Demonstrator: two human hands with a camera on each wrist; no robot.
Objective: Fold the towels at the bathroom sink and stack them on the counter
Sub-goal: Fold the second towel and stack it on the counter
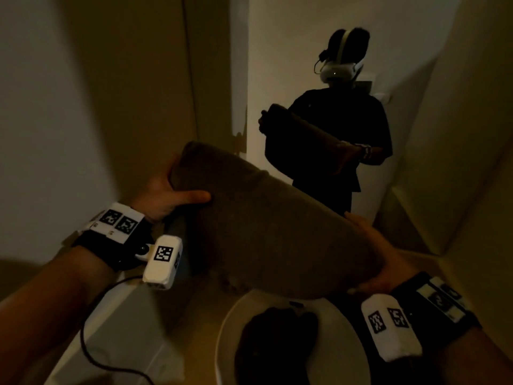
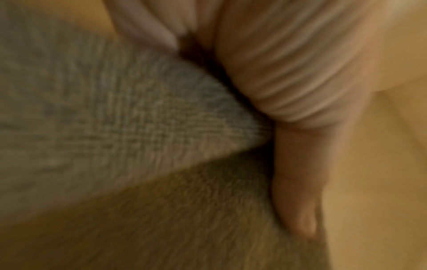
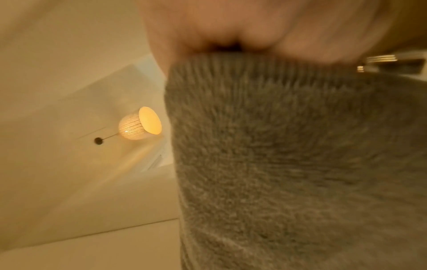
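Towel [image 1: 266, 226] in hand: we hold one folded brown-grey towel in the air between both hands, above the white sink [image 1: 224, 332]. Our left hand [image 1: 166, 190] grips its far upper end, thumb lying along the near face and fingers wrapped behind; the left wrist view shows the thumb [image 2: 298, 191] pressed flat on the cloth. Our right hand [image 1: 380, 257] clamps the near lower end, fingers over the edge; the right wrist view shows the cloth pinched in the fist, though blur hides the individual fingers.

Progress, as we judge it: this towel appears folded into a thick, compact bundle, so folding on it looks largely complete. It is not yet set down. A second dark towel [image 1: 277, 337] lies crumpled in the sink, below our right hand, and looks unfolded. We see no finished stack on the counter [image 1: 194, 323] in these views, so stacking remains, and at least one more towel is left to fold.

Orientation: the long axis of the held towel runs from our left hand down to our right hand, tilted, with the left end higher and farther from us. Its broad face turns toward us.
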